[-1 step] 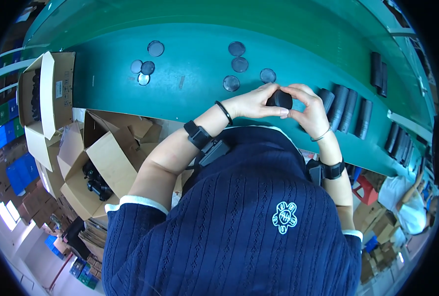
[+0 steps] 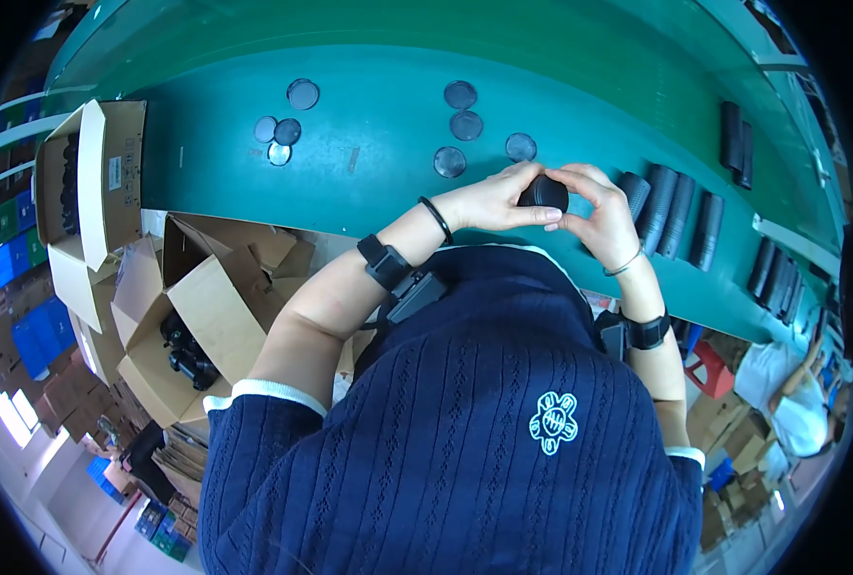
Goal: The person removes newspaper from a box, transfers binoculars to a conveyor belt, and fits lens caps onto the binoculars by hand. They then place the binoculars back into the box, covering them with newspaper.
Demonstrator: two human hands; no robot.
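Over the near edge of the green bench, both my hands close round a short black ribbed cylinder (image 2: 544,195) that looks like a stack of round caps. My left hand (image 2: 491,199) grips it from the left, thumb along its near side. From the right, my right hand (image 2: 602,209) curls its fingers and thumb to meet it, and the fingertips of both hands nearly touch. Just beyond lies a round black cap (image 2: 520,147), with another cap (image 2: 449,162) farther left. My palms hide part of the cylinder.
Long black ribbed rolls (image 2: 675,213) lie to the right on the green bench (image 2: 378,201), with more at its right end. Several loose discs (image 2: 287,131) rest at the left. Open cardboard boxes (image 2: 217,311) holding black parts stand at the left. Another person (image 2: 798,412) is at far right.
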